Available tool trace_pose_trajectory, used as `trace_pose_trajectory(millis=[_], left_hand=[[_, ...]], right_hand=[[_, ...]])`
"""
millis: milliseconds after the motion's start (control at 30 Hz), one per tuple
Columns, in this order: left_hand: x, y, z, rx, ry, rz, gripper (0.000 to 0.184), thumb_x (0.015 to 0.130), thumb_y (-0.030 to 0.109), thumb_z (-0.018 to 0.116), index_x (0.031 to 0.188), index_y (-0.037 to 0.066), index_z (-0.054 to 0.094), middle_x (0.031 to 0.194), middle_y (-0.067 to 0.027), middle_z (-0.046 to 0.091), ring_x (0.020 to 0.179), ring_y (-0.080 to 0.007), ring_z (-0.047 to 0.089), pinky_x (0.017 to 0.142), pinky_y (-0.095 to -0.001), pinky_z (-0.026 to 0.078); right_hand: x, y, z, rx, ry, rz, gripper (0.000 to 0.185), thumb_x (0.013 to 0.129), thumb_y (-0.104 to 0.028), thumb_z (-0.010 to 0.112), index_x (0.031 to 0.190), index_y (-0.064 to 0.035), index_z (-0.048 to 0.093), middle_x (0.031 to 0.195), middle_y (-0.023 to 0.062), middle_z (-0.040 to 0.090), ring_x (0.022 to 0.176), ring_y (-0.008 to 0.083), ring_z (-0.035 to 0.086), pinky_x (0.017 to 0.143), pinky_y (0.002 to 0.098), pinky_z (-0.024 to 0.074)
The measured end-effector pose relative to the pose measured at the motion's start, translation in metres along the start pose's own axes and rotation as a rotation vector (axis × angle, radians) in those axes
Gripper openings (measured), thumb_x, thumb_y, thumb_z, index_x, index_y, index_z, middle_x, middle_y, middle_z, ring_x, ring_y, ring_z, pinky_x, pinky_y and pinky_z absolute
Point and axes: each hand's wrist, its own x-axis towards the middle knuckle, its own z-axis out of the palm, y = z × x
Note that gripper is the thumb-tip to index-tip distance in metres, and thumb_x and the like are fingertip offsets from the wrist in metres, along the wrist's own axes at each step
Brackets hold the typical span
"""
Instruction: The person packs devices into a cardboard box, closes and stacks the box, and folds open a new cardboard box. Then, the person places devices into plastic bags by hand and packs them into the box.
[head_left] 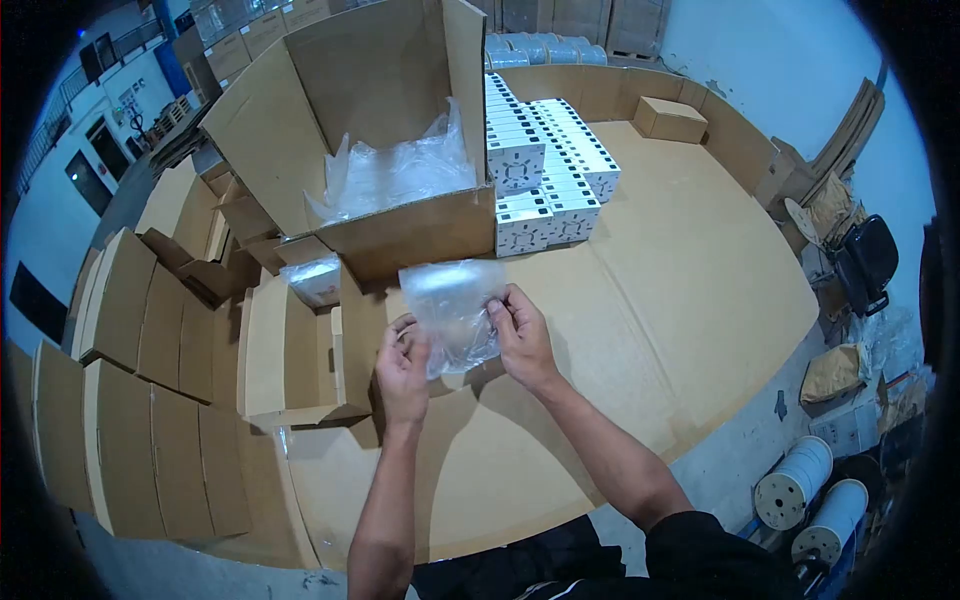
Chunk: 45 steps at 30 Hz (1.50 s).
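Observation:
A clear plastic bag [455, 310] is stretched between my two hands above the cardboard-covered table. My left hand [403, 370] grips its lower left side, fingers curled in. At the bag's right edge, my right hand [522, 335] pinches the plastic between thumb and fingers. Just behind stands a big open cardboard box [400, 235] holding more clear plastic bags [405, 175]. To the left of my left hand is a smaller open carton [290, 350], with a plastic-wrapped white item [316, 281] at its far end.
Stacked white printed boxes [550, 215] stand right of the big box. Several brown cartons [150, 430] line the table's left side. A small closed carton [670, 120] sits at the far right corner. Cable reels [795, 485] and a black chair [868, 260] are on the floor at right.

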Motion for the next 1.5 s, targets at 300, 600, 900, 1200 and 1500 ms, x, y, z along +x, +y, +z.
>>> trace_pose_trajectory(millis=[300,600,900,1200,1500], left_hand=[[0.003,-0.011,0.003,0.394,0.254,0.091,0.029,0.107,0.022,0.050,0.091,0.000,0.058,0.075,-0.0048,0.057,0.071,-0.0117,0.051,0.063,-0.0311,0.042],[0.004,0.000,0.005,0.574,0.365,0.159,0.035,0.109,0.028,0.044,0.092,-0.002,0.055,0.074,-0.0102,0.053,0.068,-0.0188,0.049,0.063,-0.0376,0.044],[0.006,-0.002,-0.003,0.452,0.367,0.143,0.034,0.108,0.027,0.049,0.088,-0.001,0.051,0.073,-0.0045,0.051,0.067,-0.0129,0.046,0.061,-0.0323,0.043],[0.009,-0.005,-0.002,0.408,0.401,0.200,0.031,0.108,0.026,0.050,0.091,-0.001,0.052,0.077,-0.0055,0.053,0.072,-0.0140,0.048,0.065,-0.0341,0.044],[0.008,-0.003,-0.003,0.394,0.386,0.160,0.032,0.108,0.027,0.049,0.092,0.000,0.052,0.080,-0.0055,0.054,0.075,-0.0151,0.048,0.069,-0.0340,0.045]], right_hand=[[-0.012,-0.011,0.015,0.045,-0.229,0.129,0.025,0.095,-0.011,0.071,0.114,0.0005,0.058,0.107,0.0045,0.063,0.091,0.0090,0.062,0.079,0.0267,0.0519],[0.002,-0.021,-0.014,-0.017,-0.317,0.325,0.014,0.092,-0.009,0.074,0.098,0.0006,0.066,0.088,0.0021,0.066,0.075,0.0063,0.059,0.063,0.0228,0.0479],[0.006,-0.032,-0.029,0.046,-0.283,0.363,0.016,0.094,-0.014,0.073,0.095,-0.0056,0.060,0.073,-0.0027,0.060,0.058,0.0022,0.050,0.048,0.0194,0.0358],[0.002,-0.025,-0.020,-0.116,-0.367,0.448,0.015,0.095,-0.014,0.072,0.094,-0.0039,0.061,0.074,-0.0005,0.062,0.065,0.0062,0.061,0.053,0.0213,0.0449],[0.000,-0.028,-0.016,0.016,-0.359,0.420,0.012,0.099,-0.016,0.067,0.102,-0.0051,0.062,0.073,-0.0031,0.059,0.063,0.0042,0.056,0.051,0.0198,0.0415]])
